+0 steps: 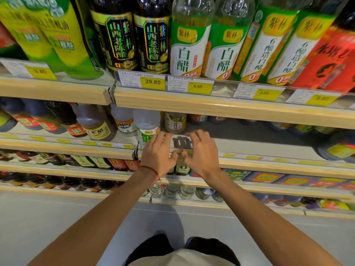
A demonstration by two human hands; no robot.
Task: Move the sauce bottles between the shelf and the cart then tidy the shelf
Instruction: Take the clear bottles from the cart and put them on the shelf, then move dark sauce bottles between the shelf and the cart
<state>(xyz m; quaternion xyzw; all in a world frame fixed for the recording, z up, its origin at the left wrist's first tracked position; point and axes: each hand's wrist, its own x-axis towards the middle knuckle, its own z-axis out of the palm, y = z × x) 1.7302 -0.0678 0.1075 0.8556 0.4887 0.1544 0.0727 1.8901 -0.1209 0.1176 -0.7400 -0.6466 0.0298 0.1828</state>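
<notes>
Both my hands reach to the second shelf (249, 146) from the top. My left hand (158, 152) hovers with fingers spread beside a clear white-vinegar bottle (147, 127) with a green label; its fingertips are close to that bottle. My right hand (199, 152) is beside it, fingers spread and slightly curled over a bare patch of shelf, holding nothing. A small pale bottle (175, 121) with a green-and-white label stands just behind the gap between my hands. No cart is in view.
The top shelf carries dark vinegar bottles (134, 37) and tall white-vinegar bottles (188, 41) above yellow price tags (152, 81). Left of my hands stand more bottles (96, 123). Lower shelves hold several rows of dark bottles (86, 162). Grey floor (57, 217) lies below.
</notes>
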